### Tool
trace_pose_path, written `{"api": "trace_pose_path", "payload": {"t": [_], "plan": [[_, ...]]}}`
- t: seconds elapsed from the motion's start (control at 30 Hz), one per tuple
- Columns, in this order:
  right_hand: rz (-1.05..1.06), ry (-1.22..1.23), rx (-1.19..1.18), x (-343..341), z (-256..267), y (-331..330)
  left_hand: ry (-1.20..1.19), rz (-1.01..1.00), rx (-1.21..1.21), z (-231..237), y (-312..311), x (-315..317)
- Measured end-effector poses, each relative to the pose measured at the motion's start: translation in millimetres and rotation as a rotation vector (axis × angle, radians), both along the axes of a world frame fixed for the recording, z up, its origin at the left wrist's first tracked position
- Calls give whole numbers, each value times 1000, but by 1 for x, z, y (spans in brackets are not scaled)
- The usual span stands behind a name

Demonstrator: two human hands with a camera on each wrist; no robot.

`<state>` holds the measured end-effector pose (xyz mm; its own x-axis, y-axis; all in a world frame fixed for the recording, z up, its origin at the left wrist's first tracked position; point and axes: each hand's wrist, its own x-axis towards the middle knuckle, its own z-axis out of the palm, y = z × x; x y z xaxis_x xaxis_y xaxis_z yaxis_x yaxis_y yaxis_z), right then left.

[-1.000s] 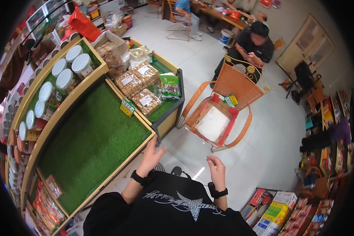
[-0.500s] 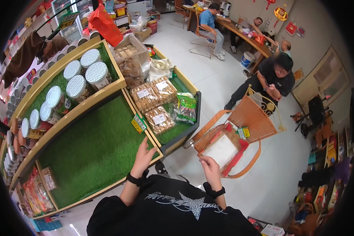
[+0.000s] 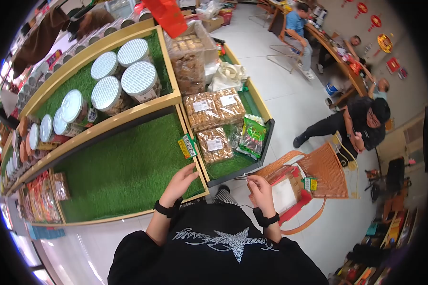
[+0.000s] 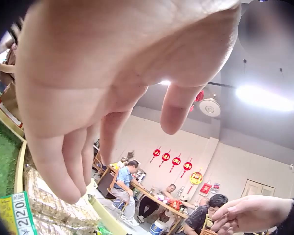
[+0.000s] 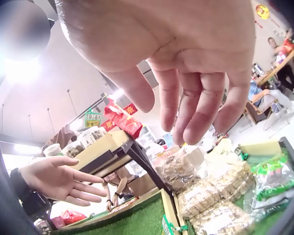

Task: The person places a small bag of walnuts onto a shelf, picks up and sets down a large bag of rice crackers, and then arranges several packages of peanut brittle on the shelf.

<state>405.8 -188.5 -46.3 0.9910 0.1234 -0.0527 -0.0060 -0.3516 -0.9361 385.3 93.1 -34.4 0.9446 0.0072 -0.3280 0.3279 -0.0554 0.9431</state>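
Observation:
My left hand (image 3: 178,185) hovers over the front right corner of the green-lined tray (image 3: 123,161), holding nothing, its fingers relaxed and extended. Beside it a price tag (image 3: 187,146) stands at the tray's wooden divider. My right hand (image 3: 262,194) hangs in the air in front of the wicker chair (image 3: 323,168), its fingers loosely bent with nothing in them. In the right wrist view the left hand (image 5: 61,181) shows an open palm. Bagged snacks (image 3: 214,145) and a green packet (image 3: 252,136) lie in the compartment beyond the divider.
Lidded tubs (image 3: 140,80) stand on the raised shelf behind the tray. A shallow box (image 3: 285,192) with a tag (image 3: 310,184) rests on the chair. Behind the chair sits a person in black (image 3: 366,123); others sit at a long table (image 3: 340,54). Small packets (image 3: 40,197) fill the left compartment.
The head view has turned, so the shelves and chair appear shifted to the right and the stand looks closer. Both hands remain raised and hold nothing; the left hand's fingers now point more to the right.

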Motion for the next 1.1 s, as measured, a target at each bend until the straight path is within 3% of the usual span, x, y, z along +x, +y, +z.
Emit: {"api": "trace_pose_path", "payload": {"t": [0.13,0.3,0.37,0.43,0.5,0.57,0.63,0.7,0.77,0.87,0.97,1.0,1.1], "plan": [[129,147,10,47,-10,3,73,26,-49,0,-10,5],[293,325,124,114,-59,1,170,36,-90,-17,-31,32],[319,418,189,138,-75,3,210,42,-141,-41,-40,52],[192,734,192,159,-87,7,275,56,-221,-71,-47,72],[252,818,153,176,-122,5,491,197,-406,-107,-58,89],[271,920,5,188,-148,7,535,235,-454,-136,-66,98],[322,954,-12,196,-170,12,644,190,-308,-150,-73,110],[458,737,-62,199,-223,12,675,237,-296,-166,-80,113],[552,708,-93,202,-253,14,675,321,-101,-206,-89,108],[558,681,-202,199,-265,27,655,411,-109,-214,-94,106],[342,698,-3,192,-274,39,642,479,-199,-217,-96,104],[360,733,-119,196,-272,40,662,476,-197,-216,-97,104],[334,845,-172,208,-267,46,679,496,-198,-214,-97,108]]}}
